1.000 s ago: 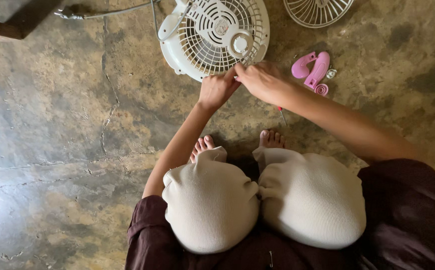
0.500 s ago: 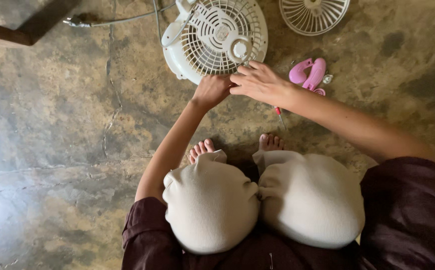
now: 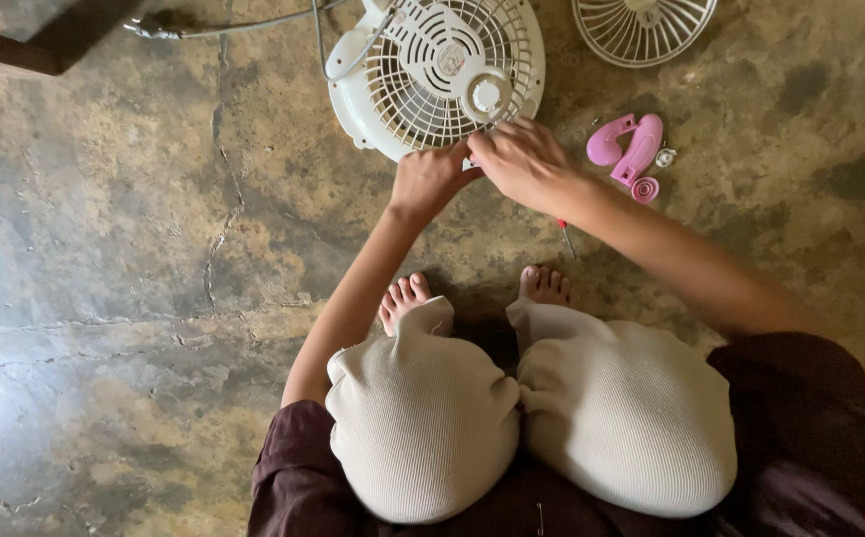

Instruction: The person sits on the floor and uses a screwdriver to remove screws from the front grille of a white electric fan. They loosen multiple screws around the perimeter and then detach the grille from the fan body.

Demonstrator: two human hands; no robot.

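The white fan housing (image 3: 437, 70) lies on the floor (image 3: 104, 249); its near rim is pinched by both hands, left hand (image 3: 431, 181) and right hand (image 3: 524, 164), perhaps around a small fastener, which could drop and roll toward the pink parts (image 3: 631, 149).

The round white plastic fan housing (image 3: 437, 75) is showing a smooth, faintly glossy grille. The second white plastic grille (image 3: 643, 28), far right, is looking equally smooth. The pink plastic parts (image 3: 629, 151) are gleaming softly. The mottled concrete floor (image 3: 134, 249) is looking rough, cracked and matt. The cream ribbed knit trousers (image 3: 532, 418) are looking soft and matt.
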